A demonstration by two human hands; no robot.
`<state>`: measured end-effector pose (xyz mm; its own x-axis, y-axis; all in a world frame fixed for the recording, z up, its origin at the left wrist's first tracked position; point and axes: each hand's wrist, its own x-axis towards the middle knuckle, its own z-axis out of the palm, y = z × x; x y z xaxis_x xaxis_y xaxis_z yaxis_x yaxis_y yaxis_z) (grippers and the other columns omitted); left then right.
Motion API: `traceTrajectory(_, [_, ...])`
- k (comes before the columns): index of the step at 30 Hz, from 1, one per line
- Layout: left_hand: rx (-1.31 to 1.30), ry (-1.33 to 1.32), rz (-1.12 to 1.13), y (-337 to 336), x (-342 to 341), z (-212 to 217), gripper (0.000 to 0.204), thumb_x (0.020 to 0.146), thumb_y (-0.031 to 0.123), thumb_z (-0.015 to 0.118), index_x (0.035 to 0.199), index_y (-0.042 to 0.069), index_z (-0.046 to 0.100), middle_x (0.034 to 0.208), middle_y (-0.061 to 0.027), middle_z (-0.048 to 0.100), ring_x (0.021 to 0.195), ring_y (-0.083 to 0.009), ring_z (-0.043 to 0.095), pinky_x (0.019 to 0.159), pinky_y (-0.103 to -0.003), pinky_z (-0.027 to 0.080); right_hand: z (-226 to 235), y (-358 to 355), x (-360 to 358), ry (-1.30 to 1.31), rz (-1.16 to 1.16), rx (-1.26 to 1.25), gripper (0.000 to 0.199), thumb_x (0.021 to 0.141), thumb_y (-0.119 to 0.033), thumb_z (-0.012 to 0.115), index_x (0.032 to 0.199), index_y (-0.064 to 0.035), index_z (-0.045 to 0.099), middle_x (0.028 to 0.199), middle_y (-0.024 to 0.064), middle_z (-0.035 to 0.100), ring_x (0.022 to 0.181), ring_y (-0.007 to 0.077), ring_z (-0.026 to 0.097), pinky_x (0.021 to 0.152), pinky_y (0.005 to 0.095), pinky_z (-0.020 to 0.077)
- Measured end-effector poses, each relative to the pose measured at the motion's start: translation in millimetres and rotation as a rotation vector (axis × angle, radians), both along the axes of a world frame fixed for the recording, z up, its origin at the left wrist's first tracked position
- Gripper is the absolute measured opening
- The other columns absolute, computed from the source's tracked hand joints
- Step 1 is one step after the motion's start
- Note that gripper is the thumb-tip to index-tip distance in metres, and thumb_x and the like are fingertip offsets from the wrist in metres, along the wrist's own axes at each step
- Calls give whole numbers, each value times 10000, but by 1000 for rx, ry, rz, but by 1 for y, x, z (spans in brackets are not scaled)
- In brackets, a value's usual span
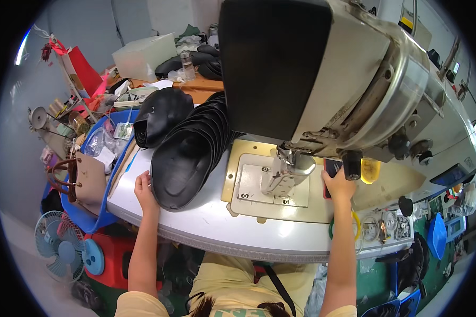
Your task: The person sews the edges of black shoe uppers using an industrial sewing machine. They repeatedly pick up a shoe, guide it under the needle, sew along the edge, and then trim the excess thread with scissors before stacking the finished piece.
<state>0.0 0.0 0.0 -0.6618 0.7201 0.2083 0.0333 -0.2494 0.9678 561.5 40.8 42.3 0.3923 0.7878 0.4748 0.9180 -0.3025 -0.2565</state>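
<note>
On the table's left side, my left hand (144, 188) rests with loosely bent, parted fingers beside a fanned stack of black moulded leather-like pieces (182, 171). It holds nothing that I can see. My right hand (339, 186) is right of the needle area, closed over a flat dark phone-like thing with a red edge (331, 168). The hand covers much of it. Between my hands stands a large sewing machine (349, 79); its metal presser foot area (285, 179) sits over a pale bed plate (248, 182), where no black piece lies.
Another folded black piece (164, 113) lies behind the stack. A blue bin (98, 214) with a beige handbag (90, 179) stands at the left, above a blue fan (61, 245). Bobbins and metal parts (386, 227) lie at the right. A yellow dish (371, 171) sits behind my right hand.
</note>
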Motion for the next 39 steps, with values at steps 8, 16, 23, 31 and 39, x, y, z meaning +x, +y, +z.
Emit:
traceTrajectory(8, [42, 94, 41, 2, 5, -1, 275, 989, 229, 462, 1013, -9, 598, 922, -49, 593, 832, -109, 531, 763, -250, 436, 15, 0, -14, 258, 36, -110, 602, 712, -510, 661, 1177, -137, 580, 1125, 37, 645, 1061, 232, 600, 895, 389, 469])
traceTrajectory(16, [27, 164, 92, 45, -61, -21, 297, 975, 180, 467, 1195, -7, 538, 1105, -66, 569, 952, -135, 535, 822, -259, 440, 16, -2, -22, -10, -12, -76, 621, 754, -527, 590, 1159, -57, 551, 1034, 283, 558, 838, 343, 652, 691, 393, 544])
traceTrajectory(23, [-33, 562, -90, 75, -58, -10, 439, 920, 41, 466, 1358, 17, 448, 1323, -132, 510, 967, -141, 577, 830, -256, 455, 10, -8, -16, 75, -32, -185, 737, 727, -574, 629, 1150, 7, 465, 1000, 252, 556, 803, 332, 659, 680, 382, 546])
traceTrajectory(31, [15, 539, -211, 73, -60, -8, 451, 906, -29, 462, 1355, -4, 432, 1331, -120, 504, 974, -151, 595, 853, -267, 465, 21, -64, -14, 218, 183, 101, 454, 814, -326, 684, 1121, -31, 525, 1032, 159, 558, 834, 332, 642, 684, 410, 517])
traceTrajectory(39, [-108, 714, -94, 84, -64, -11, 327, 889, 26, 535, 1216, 38, 531, 1248, -110, 518, 1036, -219, 555, 828, -309, 466, 8, -105, -27, 267, 391, 348, 235, 679, 62, 611, 891, -38, 610, 989, 111, 597, 708, 278, 636, 608, 359, 507])
